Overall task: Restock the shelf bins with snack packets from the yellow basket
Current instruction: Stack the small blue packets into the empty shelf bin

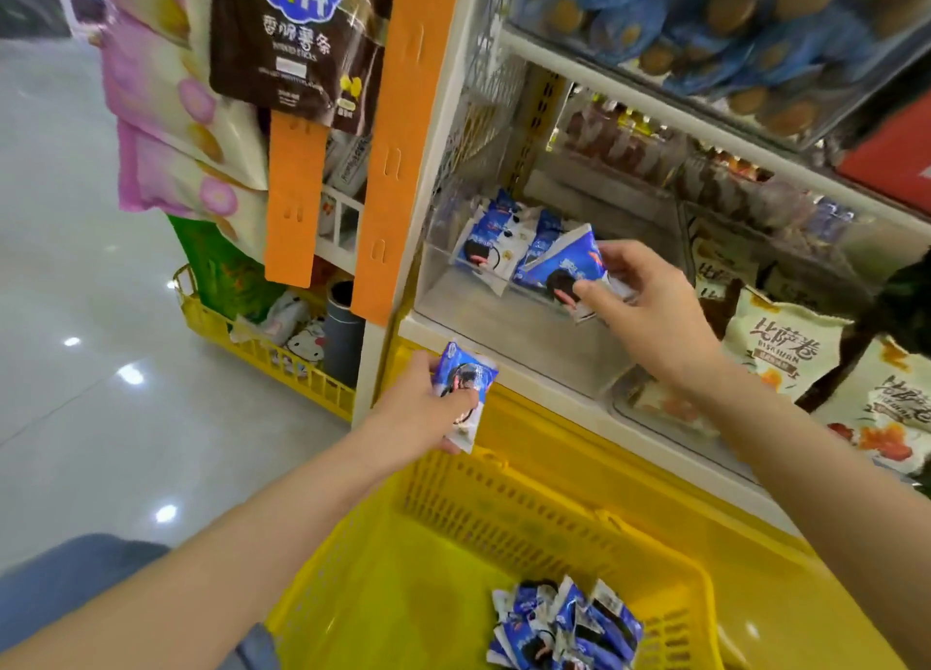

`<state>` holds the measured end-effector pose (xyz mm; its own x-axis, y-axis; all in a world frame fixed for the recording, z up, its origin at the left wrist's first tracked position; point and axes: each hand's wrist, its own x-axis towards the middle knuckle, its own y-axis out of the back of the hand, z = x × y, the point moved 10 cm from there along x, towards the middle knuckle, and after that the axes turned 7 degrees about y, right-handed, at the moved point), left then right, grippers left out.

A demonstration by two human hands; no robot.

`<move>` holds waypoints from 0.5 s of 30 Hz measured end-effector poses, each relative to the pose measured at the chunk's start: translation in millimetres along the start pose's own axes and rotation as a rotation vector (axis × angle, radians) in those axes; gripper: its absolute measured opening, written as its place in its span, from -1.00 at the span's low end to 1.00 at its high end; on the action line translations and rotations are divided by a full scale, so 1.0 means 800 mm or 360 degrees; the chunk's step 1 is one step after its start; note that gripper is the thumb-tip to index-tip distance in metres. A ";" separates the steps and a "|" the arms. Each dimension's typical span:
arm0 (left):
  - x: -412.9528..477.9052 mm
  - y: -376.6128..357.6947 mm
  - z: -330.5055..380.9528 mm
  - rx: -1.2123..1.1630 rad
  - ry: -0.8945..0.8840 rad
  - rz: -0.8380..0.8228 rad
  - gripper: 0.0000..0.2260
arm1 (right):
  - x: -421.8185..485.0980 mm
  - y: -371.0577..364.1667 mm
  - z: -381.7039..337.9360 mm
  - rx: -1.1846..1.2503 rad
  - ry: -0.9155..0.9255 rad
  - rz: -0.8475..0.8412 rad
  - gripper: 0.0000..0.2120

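Note:
My right hand [650, 306] grips a blue and white snack packet [564, 266] inside the clear shelf bin [504, 327]. Several matching packets [496, 241] lie at the back of that bin. My left hand [428, 407] holds another blue packet [466, 382] just below the bin's front left corner, above the basket. The yellow basket [453, 528] sits below me, with a pile of the same packets [564, 624] at its near right.
Cream snack bags [781, 347] fill the bin to the right. An upper shelf holds blue biscuit packs [705, 24]. An orange post [403, 140] and hanging bags [191, 115] stand on the left. A second yellow basket [272, 352] sits on the floor.

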<state>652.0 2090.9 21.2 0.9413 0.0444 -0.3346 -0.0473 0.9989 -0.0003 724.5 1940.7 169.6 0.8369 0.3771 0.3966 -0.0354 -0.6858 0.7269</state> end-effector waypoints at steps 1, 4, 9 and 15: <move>0.005 0.002 0.007 -0.0057 -0.0023 0.0012 -0.76 | 0.020 0.002 0.003 -0.0068 0.0006 0.0047 -0.71; 0.019 0.006 0.026 -0.0131 -0.0098 0.0014 -0.78 | 0.073 -0.011 0.034 -0.0324 -0.0132 -0.0013 -0.63; 0.035 0.025 0.039 -0.0152 -0.0137 0.0078 -0.79 | 0.109 -0.065 0.107 -0.0674 -0.0292 -0.0433 -0.60; 0.048 0.033 0.058 -0.0288 -0.0201 0.0114 -0.77 | 0.125 -0.106 0.149 -0.0656 -0.0383 -0.0589 -0.64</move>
<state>702.9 2119.6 52.3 0.9673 0.1280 -0.2192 -0.1638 0.9745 -0.1533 876.4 1962.6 80.9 0.9325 0.3602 -0.0269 0.1131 -0.2204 0.9688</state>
